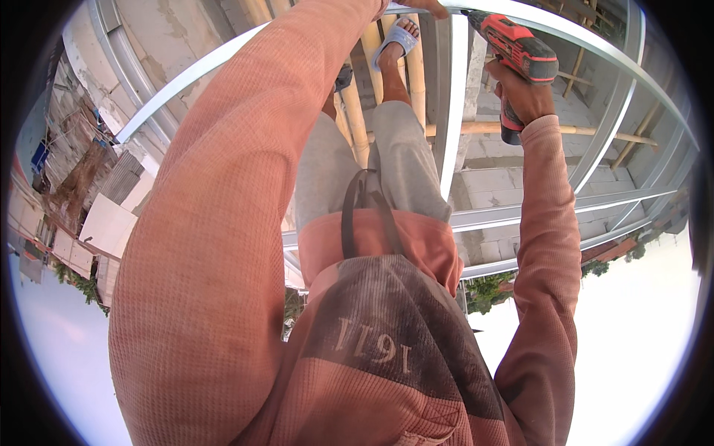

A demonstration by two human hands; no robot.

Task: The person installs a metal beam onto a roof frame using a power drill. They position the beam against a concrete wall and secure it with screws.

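Observation:
My right hand (525, 93) is wrapped round the handle of a red and black cordless drill (517, 46) at the upper right. The drill's front end points up and left, close to where a silver metal upright (451, 111) meets a curving metal beam (573, 33). My left arm reaches up across the view. At the top edge, my left hand (425, 7) lies by that beam, near the drill's tip. Most of this hand is cut off, so its grip and anything in it are hidden.
My sandalled foot (398, 44) stands on bamboo poles (357, 111). More metal bars (610, 141) frame the right side, with a grey block wall (491, 189) behind them. Rooftops and sheet material (108, 223) lie far below on the left. A strap (348, 215) hangs at my waist.

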